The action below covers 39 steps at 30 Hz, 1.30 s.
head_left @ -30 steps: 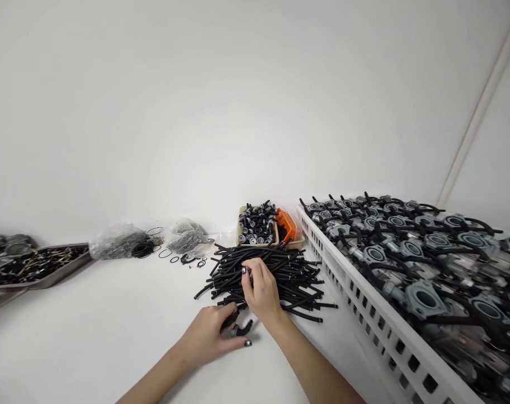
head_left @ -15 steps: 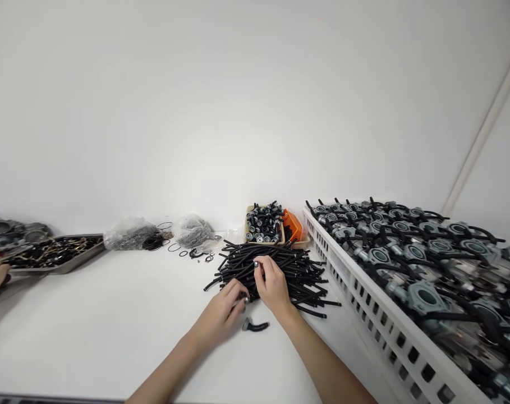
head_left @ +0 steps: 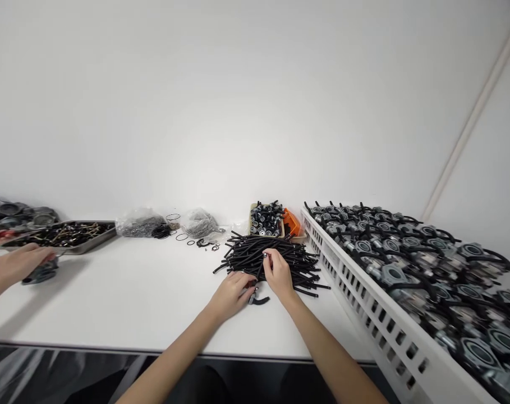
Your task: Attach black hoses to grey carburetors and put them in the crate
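My left hand (head_left: pixel 233 294) is at the near edge of a pile of short black rubber hoses (head_left: pixel 255 247), its thumb and fingers curled together. My right hand (head_left: pixel 279 274) is over the middle of the same pile, thumb and forefinger pinched. What lies in either pinch is lost against the black hoses. Just below my left fingertips, a short bent black hose with a grey metal cap (head_left: pixel 261 301) lies on the white table (head_left: pixel 154 303).
On the right stands a white crate (head_left: pixel 364 283) of grey carburetor-like parts with hoses. Behind the pile are a tub of capped hoses (head_left: pixel 265 219) and an orange bin (head_left: pixel 292 223). Leftward: plastic bags (head_left: pixel 139 223), black rings (head_left: pixel 182 237), a metal tray (head_left: pixel 97 242) and a co-worker's hands (head_left: pixel 21 264).
The view has shifted, showing the table's front edge. My hands stay at the pile, the left now nearer the capped hose. The co-worker's hand has come further into view with a grey part.
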Tool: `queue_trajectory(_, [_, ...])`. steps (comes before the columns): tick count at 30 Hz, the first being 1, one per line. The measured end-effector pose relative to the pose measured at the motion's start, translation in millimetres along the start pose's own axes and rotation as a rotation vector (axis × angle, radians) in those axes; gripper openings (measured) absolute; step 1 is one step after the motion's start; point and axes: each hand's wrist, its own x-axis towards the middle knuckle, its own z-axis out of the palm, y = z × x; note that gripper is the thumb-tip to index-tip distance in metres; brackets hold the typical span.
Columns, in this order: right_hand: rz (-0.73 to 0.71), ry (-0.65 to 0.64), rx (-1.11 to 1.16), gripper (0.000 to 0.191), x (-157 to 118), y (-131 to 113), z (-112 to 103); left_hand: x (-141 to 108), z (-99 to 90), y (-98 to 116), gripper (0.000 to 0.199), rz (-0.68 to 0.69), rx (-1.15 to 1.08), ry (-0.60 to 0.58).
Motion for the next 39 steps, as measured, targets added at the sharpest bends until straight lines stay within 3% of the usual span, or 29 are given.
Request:
queue_trajectory(4, [-0.048,-0.188,0.033,0.02,-16.3,-21.1,-8.5,-0.2,2.6,-1.3,0.019,0.003,0.046,0.11])
queue_trajectory(7, [-0.076,-0.299,-0.036,0.015,-26.8,-32.0,-13.1,-0.3,2.9,-0.9,0.011,-0.019,0.053,0.122])
queue_trajectory(16, [-0.029,-0.324,-0.078,0.016,-39.7,-31.9,-15.3,-7.6,-6.5,14.8,0.019,-0.085,0.033,0.031])
queue_trajectory(18, [0.043,-0.261,0.017,0.017,-40.0,-29.7,-14.7,-5.9,-5.9,12.4,0.02,-0.119,0.035,0.052])
queue_trajectory(21, [0.256,-0.045,0.226,0.013,-39.5,-23.9,-15.2,-3.5,-3.9,5.7,0.018,-0.224,0.061,0.131])
queue_trajectory(24, [0.404,0.106,0.311,0.028,-39.4,-15.5,-17.4,-4.1,-2.3,1.6,0.016,-0.319,0.083,0.177])
queue_trajectory(28, [0.55,0.233,0.415,0.038,-38.5,-2.7,-19.2,-5.8,-1.4,1.3,0.013,-0.371,0.092,0.153])
queue_trajectory(32, [0.64,0.295,0.592,0.037,-36.7,3.3,-18.7,-5.0,-0.9,0.3,0.011,-0.405,0.102,0.13])
queue_trajectory(39, [0.79,0.27,0.995,0.024,-37.9,-5.1,-20.1,-3.6,-0.8,-0.3,0.011,-0.458,0.116,0.087])
